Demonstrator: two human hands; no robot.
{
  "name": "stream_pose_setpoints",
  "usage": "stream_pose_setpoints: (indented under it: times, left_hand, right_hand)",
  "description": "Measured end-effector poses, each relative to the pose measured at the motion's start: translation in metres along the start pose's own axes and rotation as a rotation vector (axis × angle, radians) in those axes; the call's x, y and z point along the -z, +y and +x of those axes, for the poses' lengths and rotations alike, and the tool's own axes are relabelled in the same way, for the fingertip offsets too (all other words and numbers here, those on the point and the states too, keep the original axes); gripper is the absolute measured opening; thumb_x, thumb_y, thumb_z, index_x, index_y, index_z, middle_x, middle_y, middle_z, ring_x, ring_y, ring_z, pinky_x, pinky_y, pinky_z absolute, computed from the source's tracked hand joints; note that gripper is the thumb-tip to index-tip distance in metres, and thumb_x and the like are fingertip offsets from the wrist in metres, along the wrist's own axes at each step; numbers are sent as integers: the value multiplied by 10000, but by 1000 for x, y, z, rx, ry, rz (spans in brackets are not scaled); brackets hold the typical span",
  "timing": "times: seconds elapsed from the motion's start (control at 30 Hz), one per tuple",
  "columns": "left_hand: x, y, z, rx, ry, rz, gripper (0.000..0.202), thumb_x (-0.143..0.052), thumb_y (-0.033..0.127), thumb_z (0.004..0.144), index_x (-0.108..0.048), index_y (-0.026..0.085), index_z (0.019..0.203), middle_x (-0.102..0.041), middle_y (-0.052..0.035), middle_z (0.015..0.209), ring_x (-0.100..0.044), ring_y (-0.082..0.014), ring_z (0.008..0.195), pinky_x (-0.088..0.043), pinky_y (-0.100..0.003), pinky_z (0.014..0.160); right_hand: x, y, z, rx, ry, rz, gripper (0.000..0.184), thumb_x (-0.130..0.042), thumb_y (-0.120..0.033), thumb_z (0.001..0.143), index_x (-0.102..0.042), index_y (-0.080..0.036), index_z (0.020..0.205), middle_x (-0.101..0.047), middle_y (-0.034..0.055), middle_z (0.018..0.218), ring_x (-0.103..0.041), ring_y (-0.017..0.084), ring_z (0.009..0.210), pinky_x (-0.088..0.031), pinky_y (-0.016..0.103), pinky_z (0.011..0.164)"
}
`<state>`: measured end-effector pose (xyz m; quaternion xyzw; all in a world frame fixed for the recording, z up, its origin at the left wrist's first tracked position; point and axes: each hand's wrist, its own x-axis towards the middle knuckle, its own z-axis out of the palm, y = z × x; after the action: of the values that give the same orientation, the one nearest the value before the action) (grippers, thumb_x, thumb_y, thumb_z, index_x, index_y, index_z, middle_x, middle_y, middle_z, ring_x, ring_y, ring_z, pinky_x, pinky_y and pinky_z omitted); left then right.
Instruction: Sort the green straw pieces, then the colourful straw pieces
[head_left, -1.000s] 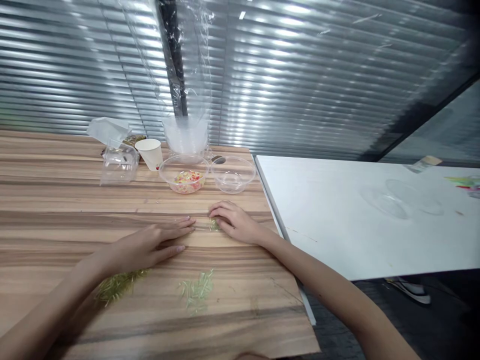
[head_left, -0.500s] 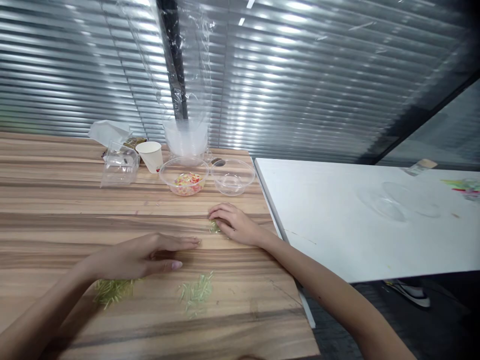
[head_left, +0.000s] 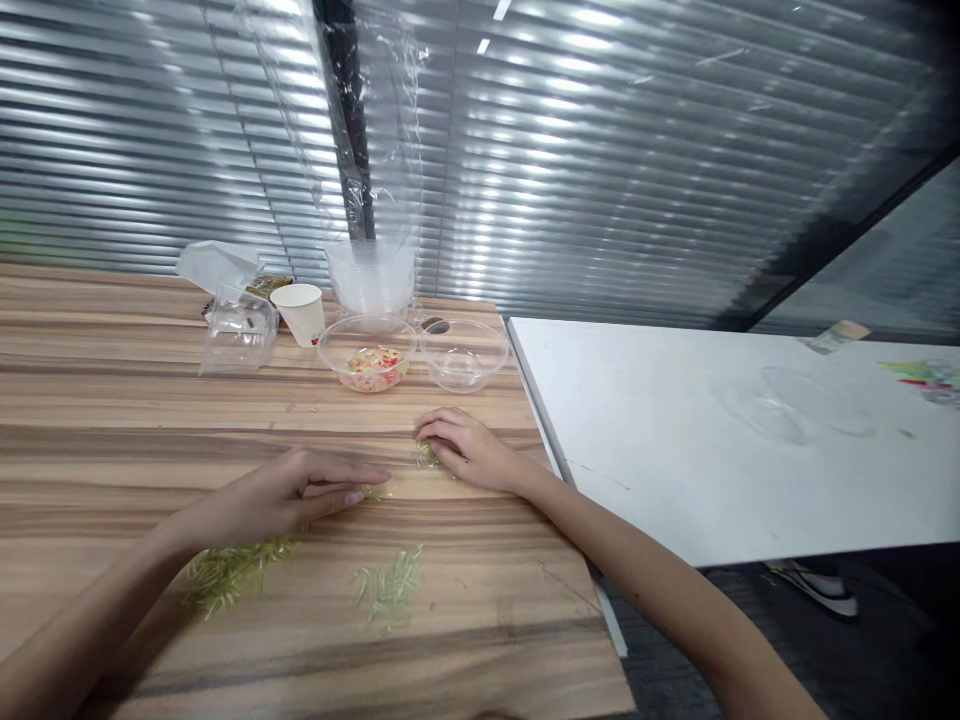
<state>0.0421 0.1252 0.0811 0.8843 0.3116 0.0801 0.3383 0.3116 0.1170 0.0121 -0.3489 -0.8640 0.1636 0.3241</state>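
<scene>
My left hand (head_left: 292,495) is stretched out palm down over the wooden table, fingers straight. A few small yellowish bits (head_left: 380,492) lie by its fingertips. Partly beneath its wrist is a pile of thin yellow-green strips (head_left: 234,577). My right hand (head_left: 466,450) rests on the table, cupped, with its thumb apart from its bent fingers. A small heap of similar strips (head_left: 427,456) shows between and beside them; the fingertips are partly hidden. Nearer to me lies a paler green pile of short strips (head_left: 391,588).
Behind my hands stand a clear bowl (head_left: 337,372) with red and yellow bits, another clear bowl (head_left: 465,375), a paper cup (head_left: 300,315), a stack of plastic containers (head_left: 373,280) and a clear plastic box (head_left: 240,335). A white table (head_left: 637,470) adjoins on the right, bearing clear lids (head_left: 769,412).
My left hand has drawn back slightly to the left and away from me, uncovering bits by its fingertips and more of the yellow-green pile. My right hand has barely moved.
</scene>
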Motion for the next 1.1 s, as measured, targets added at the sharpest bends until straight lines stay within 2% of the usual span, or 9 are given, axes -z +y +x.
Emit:
stream_pose_setpoints:
  times: [0.1, 0.23, 0.43, 0.6, 0.93, 1.1]
  left_hand:
    - [1, -1, 3, 14, -98, -36, 331, -481, 360, 977, -620, 289, 1270, -634, 44, 1263, -638, -204, 1113, -510, -295, 933]
    - [1, -3, 3, 38, -61, -10, 321, -487, 345, 973, -645, 258, 1240, -659, 44, 1226, -649, -210, 1087, -514, -303, 924]
    - [-2, -7, 5, 7, -14, -10, 289, -491, 320, 966, -684, 273, 1176, -685, 47, 1176, -671, -208, 1043, -525, -322, 909]
    - [-6, -17, 8, -33, 8, -24, 297, -500, 356, 950, -701, 272, 1152, -712, 7, 1125, -698, -212, 972, -552, -307, 837]
    - [-8, -20, 10, 23, 37, 4, 304, -523, 376, 930, -718, 259, 1130, -714, -7, 1121, -692, -214, 987, -530, -262, 856]
    - [-8, -19, 9, 22, 37, -10, 294, -527, 369, 925, -721, 267, 1122, -715, -2, 1123, -688, -219, 994, -526, -274, 861]
  right_hand:
    - [-1, 0, 0, -4, 4, -2, 272, -463, -24, 863, -606, -178, 1037, -618, 98, 1119, -575, 198, 1098, -478, 397, 982]
    - [-1, 0, 0, -2, 7, 5, 270, -464, -25, 863, -604, -178, 1037, -616, 95, 1119, -573, 195, 1100, -473, 393, 988]
    - [-1, 1, 0, 9, 6, 7, 260, -451, -29, 871, -599, -169, 1033, -615, 101, 1122, -570, 193, 1102, -471, 388, 990]
    - [0, 0, 0, 8, -2, 4, 253, -446, -29, 873, -598, -162, 1025, -616, 106, 1125, -566, 192, 1107, -465, 386, 996]
    - [-1, 2, 0, 14, -4, -4, 255, -444, -30, 881, -596, -159, 1040, -617, 110, 1125, -568, 199, 1101, -466, 392, 992]
    - [-1, 1, 0, 22, -5, -5, 260, -441, -25, 877, -596, -157, 1039, -616, 112, 1121, -564, 201, 1102, -467, 395, 991]
